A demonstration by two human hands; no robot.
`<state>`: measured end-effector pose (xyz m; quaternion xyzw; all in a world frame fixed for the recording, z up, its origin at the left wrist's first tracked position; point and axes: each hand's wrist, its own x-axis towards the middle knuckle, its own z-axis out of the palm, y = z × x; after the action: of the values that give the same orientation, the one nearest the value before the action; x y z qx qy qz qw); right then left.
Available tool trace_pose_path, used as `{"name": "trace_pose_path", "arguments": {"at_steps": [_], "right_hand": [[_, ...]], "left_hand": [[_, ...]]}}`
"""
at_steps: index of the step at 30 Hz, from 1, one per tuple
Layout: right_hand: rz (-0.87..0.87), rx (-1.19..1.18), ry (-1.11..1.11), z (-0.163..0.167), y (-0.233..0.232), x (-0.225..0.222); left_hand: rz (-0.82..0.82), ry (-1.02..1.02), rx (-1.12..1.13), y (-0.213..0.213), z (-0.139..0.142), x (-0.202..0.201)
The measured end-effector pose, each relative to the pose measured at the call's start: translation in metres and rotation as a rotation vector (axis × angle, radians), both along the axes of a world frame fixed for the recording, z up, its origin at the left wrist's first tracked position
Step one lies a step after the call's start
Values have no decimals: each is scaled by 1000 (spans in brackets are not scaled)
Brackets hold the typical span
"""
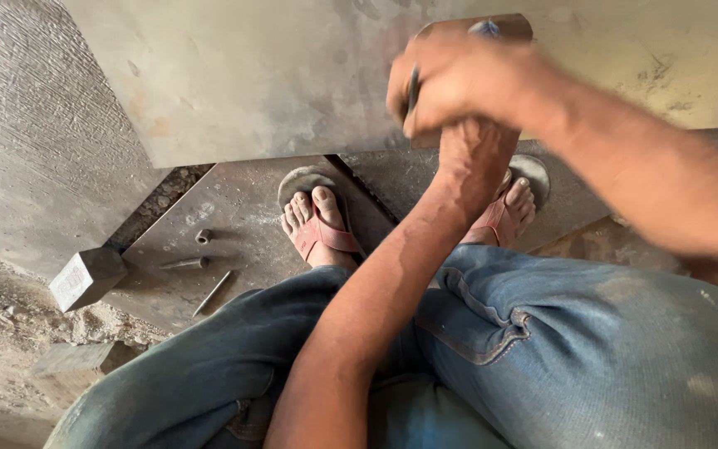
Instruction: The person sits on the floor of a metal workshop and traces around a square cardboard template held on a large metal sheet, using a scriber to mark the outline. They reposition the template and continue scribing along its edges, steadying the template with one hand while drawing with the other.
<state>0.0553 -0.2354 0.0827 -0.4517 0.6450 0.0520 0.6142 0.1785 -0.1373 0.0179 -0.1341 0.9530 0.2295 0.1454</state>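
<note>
My right hand [459, 79] comes in from the right and is closed around a thin dark tool [414, 87]. It hovers over the near edge of a large grey metal sheet [276, 75]. A brown rectangular piece [504, 25] lies on the sheet just beyond that hand. My left hand [477, 154] reaches up from below and sits right under the right hand at the sheet's edge. Its fingers are hidden by the right hand, so I cannot tell whether they grip anything.
My feet in red sandals [324, 226] rest on dark steel plates [243, 216] on the ground. On the left plate lie a short bolt [203, 236], a longer bolt [184, 263] and a thin rod [212, 293]. A square metal block [85, 278] sits at the plate's left corner, with rubble beside it.
</note>
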Motion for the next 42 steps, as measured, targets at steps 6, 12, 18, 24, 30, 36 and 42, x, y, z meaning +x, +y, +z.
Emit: {"name": "trace_pose_path", "arguments": {"at_steps": [6, 12, 18, 24, 30, 36, 42], "right_hand": [[-52, -27, 46, -8, 22, -41], [-311, -410, 257, -10, 78, -40], [-641, -820, 533, -17, 135, -7], [-803, -1066, 746, -42, 201, 44], [-899, -843, 769, -53, 235, 104], [-893, -744, 778, -64, 216, 144], [-694, -976, 651, -60, 196, 159]], "left_hand": [[151, 53, -128, -15, 22, -11], [153, 94, -147, -20, 28, -7], [113, 150, -118, -23, 18, 1], [-175, 104, -238, -40, 6, 9], [-466, 11, -311, -117, 15, 64], [-387, -330, -107, -202, 40, 92], [-206, -260, 32, -248, 43, 117]]}}
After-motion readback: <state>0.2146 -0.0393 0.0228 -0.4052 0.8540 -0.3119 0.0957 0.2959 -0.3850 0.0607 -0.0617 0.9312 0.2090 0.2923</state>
